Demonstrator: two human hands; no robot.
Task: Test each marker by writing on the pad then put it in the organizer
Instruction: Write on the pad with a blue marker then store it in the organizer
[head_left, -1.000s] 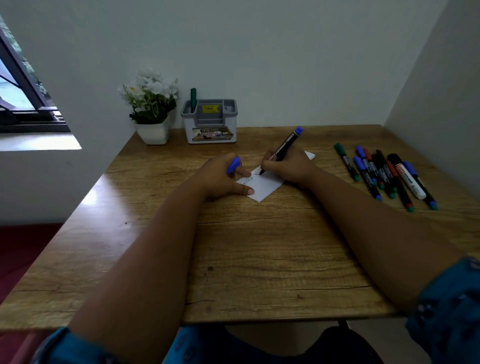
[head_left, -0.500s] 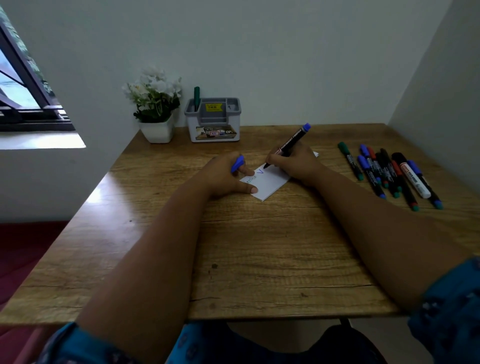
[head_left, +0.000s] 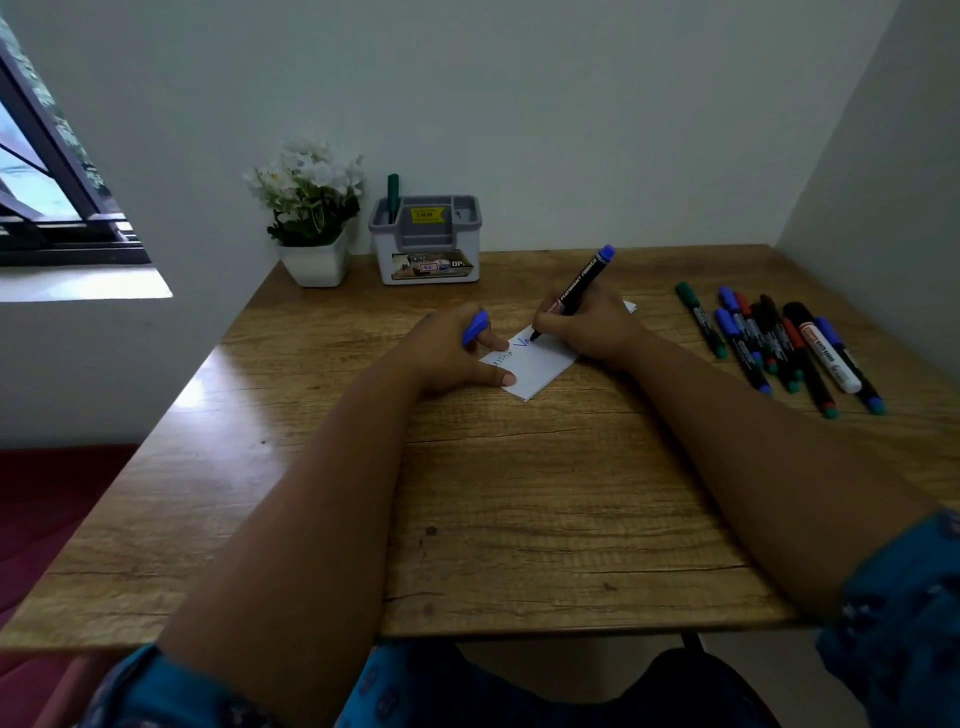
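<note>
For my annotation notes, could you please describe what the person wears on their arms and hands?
Both forearms are bare. The left hand and right hand wear no gloves, rings or watch. Short blue patterned sleeves show at the frame's bottom: the left sleeve and right sleeve.

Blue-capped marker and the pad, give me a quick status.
Right hand grips black blue-ended marker, tip on white paper pad. Left hand steadies pad, holds blue cap. Grey organizer unobstructed.

Wooden desk (head_left: 519, 519) is carrying: white pad (head_left: 540, 364) lying mid-desk twd far edge; organizer (head_left: 426, 244) and flower pot (head_left: 314, 262) sitting along far edge nr left corner; row of markers (head_left: 779, 343) lying by right edge.
</note>
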